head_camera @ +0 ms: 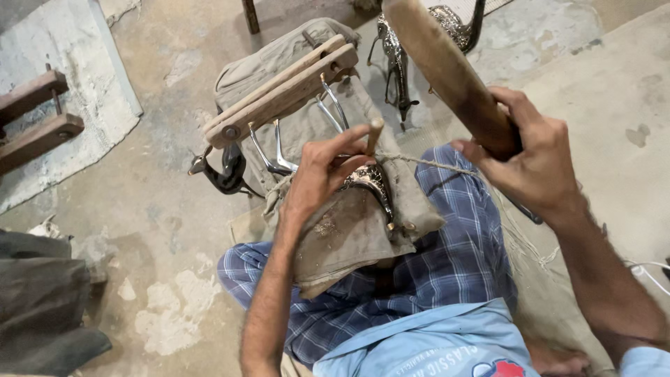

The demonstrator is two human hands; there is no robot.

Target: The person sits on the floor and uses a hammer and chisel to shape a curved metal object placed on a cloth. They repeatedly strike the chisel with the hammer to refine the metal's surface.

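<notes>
My left hand [322,176] pinches a thin wooden-handled tool [375,132] and rests on a shiny embossed metal piece [368,180] lying on dusty beige cloth [349,237] over my lap. My right hand [532,157] grips a thick wooden mallet handle [447,70] raised above the work. A taut string [433,164] runs from the tool area toward my right hand. Just beyond the metal piece, a wooden clamp of two bars [283,91] holds curved metal legs [272,150].
A silver metal animal figurine [398,63] stands on the concrete floor [160,202] beyond the clamp. Two wooden bars [35,122] lie at the left on a pale slab. Dark cloth [42,300] is heaped at the lower left. My legs wear blue checked fabric [453,258].
</notes>
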